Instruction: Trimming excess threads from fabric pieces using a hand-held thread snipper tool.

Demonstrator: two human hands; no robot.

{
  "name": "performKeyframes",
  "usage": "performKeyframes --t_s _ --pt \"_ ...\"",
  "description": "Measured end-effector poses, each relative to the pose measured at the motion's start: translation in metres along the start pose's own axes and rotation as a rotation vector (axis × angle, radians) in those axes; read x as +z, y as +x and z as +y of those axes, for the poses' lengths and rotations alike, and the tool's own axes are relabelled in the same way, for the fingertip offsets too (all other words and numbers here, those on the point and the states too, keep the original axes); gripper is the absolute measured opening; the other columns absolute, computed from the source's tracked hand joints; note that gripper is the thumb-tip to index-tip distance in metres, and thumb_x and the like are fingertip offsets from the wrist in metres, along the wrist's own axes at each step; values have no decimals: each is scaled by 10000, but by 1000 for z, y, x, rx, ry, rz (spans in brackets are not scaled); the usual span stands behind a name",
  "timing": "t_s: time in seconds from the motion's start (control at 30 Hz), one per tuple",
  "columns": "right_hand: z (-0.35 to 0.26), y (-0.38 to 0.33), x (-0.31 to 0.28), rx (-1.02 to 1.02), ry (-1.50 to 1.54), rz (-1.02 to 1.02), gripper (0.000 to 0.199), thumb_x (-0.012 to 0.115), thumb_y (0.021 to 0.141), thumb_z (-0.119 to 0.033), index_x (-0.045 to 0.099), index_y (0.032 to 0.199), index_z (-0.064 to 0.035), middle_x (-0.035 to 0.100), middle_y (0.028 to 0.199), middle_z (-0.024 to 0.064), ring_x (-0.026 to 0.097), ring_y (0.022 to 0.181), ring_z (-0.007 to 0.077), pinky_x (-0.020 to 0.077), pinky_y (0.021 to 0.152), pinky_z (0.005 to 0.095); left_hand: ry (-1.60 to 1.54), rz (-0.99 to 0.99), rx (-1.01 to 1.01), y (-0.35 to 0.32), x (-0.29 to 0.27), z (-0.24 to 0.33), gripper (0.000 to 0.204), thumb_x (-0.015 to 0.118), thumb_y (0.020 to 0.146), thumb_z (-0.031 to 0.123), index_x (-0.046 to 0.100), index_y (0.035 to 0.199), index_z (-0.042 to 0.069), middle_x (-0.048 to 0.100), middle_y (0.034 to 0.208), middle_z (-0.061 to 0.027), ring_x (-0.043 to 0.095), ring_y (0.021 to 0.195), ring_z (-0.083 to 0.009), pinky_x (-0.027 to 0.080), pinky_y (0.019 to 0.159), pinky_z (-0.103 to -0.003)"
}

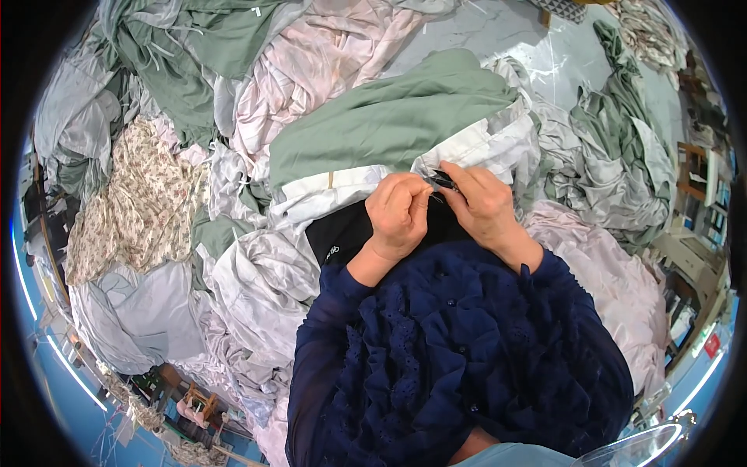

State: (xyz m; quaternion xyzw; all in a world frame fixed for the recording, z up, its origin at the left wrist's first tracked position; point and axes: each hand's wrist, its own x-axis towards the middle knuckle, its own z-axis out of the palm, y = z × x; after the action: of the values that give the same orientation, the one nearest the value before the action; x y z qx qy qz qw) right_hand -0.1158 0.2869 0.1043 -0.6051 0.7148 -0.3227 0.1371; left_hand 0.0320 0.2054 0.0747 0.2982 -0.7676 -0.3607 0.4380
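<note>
My left hand [398, 212] is curled into a loose fist and pinches the edge of a white fabric piece [342, 187] that lies across my lap. Right beside it, my right hand [484, 204] grips a small dark tool [442, 183], likely snips, with its tip at the same white edge. The two hands touch each other over the seam. A sage green sheet [389, 117] joins the white fabric and spreads away from me. A black cloth [342, 233] lies under my left wrist. My dark blue lacy sleeves fill the lower middle.
Heaps of cloth surround me: pale pink sheets [319, 54] at the top, a floral cream piece [132, 202] at left, grey and white satin [257, 288] at lower left, green and grey bundles [615, 156] at right. Shelves [700, 202] stand at far right. Bare grey floor [498, 31] shows at the top.
</note>
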Motion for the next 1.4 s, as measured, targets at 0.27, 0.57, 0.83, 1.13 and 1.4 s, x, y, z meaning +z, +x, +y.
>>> performKeyframes --t_s 0.27,0.57,0.83,1.13,1.4 --pt "1 -1 4 -23 10 12 397 745 753 -26 664 1141 -38 605 766 106 597 665 291 485 590 376 0 -15 -7 0 1 3 133 715 768 -22 591 790 22 640 779 -104 628 685 -286 509 612 -345" --pt "7 -2 5 24 45 -1 364 746 772 -30 664 1127 -45 606 768 109 600 657 278 485 574 364 -59 -83 -61 0 -16 10 132 713 768 -17 587 790 17 640 782 -103 628 692 -288 509 616 -351" --pt "25 2 -10 168 122 112 362 751 796 -30 666 1147 -45 624 800 88 608 684 191 490 610 296 381 -905 -433 -40 -32 -38 78 623 818 56 627 864 -7 670 877 -175 648 816 -379 506 713 -448" --pt "30 -8 -19 232 112 127 299 745 821 -66 656 1103 -27 648 858 72 593 692 171 490 648 281 292 -604 -147 -16 65 -139 678 375 974 538 288 1529 159 244 1590 -120 229 1455 -310 156 1195 -453" --pt "32 -25 -1 274 187 96 339 791 782 -86 654 1088 -28 612 796 57 535 643 132 463 605 260 309 -552 -85 -28 59 -151 687 435 965 513 278 1533 160 250 1588 -118 222 1461 -301 169 1191 -440"
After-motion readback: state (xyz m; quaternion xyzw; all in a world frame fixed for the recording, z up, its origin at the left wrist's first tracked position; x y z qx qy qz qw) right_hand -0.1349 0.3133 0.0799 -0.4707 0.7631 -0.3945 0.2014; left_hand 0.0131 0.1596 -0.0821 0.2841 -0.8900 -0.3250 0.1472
